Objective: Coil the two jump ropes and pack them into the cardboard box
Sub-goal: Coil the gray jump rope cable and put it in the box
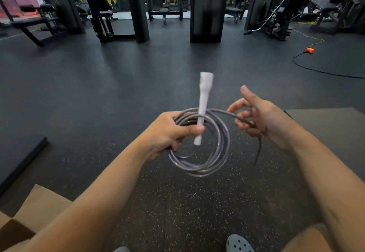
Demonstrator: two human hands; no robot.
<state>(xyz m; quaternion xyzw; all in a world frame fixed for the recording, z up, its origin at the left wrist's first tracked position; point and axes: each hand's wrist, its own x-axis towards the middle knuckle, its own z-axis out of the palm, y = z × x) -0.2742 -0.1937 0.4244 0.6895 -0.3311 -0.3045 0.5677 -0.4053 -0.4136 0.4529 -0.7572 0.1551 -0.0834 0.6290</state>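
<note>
A grey jump rope (217, 159) hangs in several loops in front of me, above the speckled floor. My left hand (167, 135) grips the coil at its left side and pins a white handle (204, 101) that points upward. My right hand (260, 119) is to the right of the coil, fingers loosely curled around the rope's free strand, whose tail (258, 151) hangs down below the hand. A corner of the cardboard box (39, 208) with open flaps shows at the lower left, under my left forearm. Only one rope is in view.
Dark rubber gym floor all around. A grey mat (331, 131) lies at the right, a black mat edge (23, 165) at the left. Weight machines and benches stand at the back. A black cable with an orange plug (309, 50) runs far right. My grey shoe (239, 244) is at the bottom.
</note>
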